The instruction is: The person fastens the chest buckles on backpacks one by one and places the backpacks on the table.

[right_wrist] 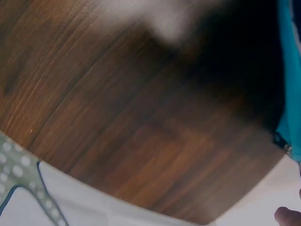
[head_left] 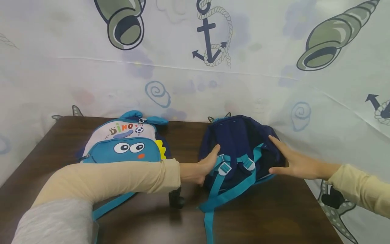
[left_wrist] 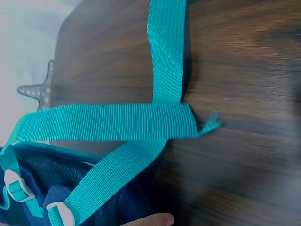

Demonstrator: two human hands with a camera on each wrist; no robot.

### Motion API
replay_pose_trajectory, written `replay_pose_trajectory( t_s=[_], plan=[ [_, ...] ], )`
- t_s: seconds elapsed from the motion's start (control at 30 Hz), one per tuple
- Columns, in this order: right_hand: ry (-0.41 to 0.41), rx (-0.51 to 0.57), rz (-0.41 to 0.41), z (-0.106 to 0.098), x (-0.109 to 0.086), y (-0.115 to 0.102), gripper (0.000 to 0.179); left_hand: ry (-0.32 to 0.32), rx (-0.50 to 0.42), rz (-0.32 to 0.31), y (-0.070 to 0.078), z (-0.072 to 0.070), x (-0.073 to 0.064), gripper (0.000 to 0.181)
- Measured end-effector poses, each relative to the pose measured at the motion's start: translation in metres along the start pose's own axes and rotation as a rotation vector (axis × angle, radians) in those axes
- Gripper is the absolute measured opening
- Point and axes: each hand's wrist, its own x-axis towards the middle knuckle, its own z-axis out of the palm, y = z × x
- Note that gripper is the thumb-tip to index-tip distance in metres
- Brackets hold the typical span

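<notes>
A dark navy backpack (head_left: 237, 135) stands on the table with its strap side facing me. Turquoise straps (head_left: 234, 200) with white buckles (head_left: 224, 168) trail from it onto the tabletop; a frayed strap end (left_wrist: 186, 121) shows in the left wrist view. At the bag's left side is my left hand (head_left: 204, 167), thumb straight and raised, its other fingers mostly hidden. My right hand (head_left: 294, 162) is at the right side, thumb and finger spread apart and straight against the bag. In the right wrist view only the bag's turquoise edge (right_wrist: 289, 94) and a fingertip (right_wrist: 288, 216) appear.
Left of it, a second backpack (head_left: 122, 149) with a dinosaur face lies partly behind my left sleeve (head_left: 137, 176). A black buckle (head_left: 176, 199) is by that sleeve. The brown table (head_left: 268, 220) ends at a patterned cloth backdrop (head_left: 182, 74).
</notes>
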Motion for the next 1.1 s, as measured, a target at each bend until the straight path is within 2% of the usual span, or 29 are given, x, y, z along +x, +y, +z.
replay_pose_trajectory(
  t_s=[0.13,0.4,0.57,0.67,0.77,0.83,0.87,0.93,1.03,1.1],
  plan=[
    [-0.018,0.054,-0.038,0.02,0.008,0.005,0.111,0.074,0.037,-0.008,-0.001,-0.017,-0.01,0.1],
    [0.023,0.162,-0.11,0.077,0.03,0.022,0.111,0.12,0.178,0.049,0.002,-0.047,-0.025,0.081],
    [0.019,0.214,-0.115,0.108,0.042,0.026,0.108,0.178,0.203,0.034,0.001,-0.061,-0.035,0.078],
    [0.017,0.253,-0.111,0.115,0.041,0.033,0.097,0.133,0.241,0.035,0.007,-0.063,-0.042,0.075],
    [0.047,0.287,-0.118,0.11,0.038,0.039,0.078,0.059,0.327,0.034,0.021,-0.065,-0.049,0.072],
    [0.099,0.276,-0.128,0.1,0.039,0.037,0.064,0.021,0.466,0.079,0.032,-0.072,-0.053,0.067],
    [0.132,0.25,-0.134,0.094,0.041,0.033,0.058,0.017,0.575,0.122,0.037,-0.077,-0.053,0.063],
    [0.213,0.171,-0.164,0.081,0.05,0.023,0.047,0.022,0.846,0.25,0.045,-0.088,-0.049,0.055],
    [0.272,0.066,-0.236,0.068,0.074,0.0,0.033,0.074,1.208,0.439,0.05,-0.102,-0.034,0.043],
    [0.259,0.008,-0.306,0.067,0.092,-0.016,0.027,0.071,1.338,0.487,0.049,-0.104,-0.022,0.039]
  ],
)
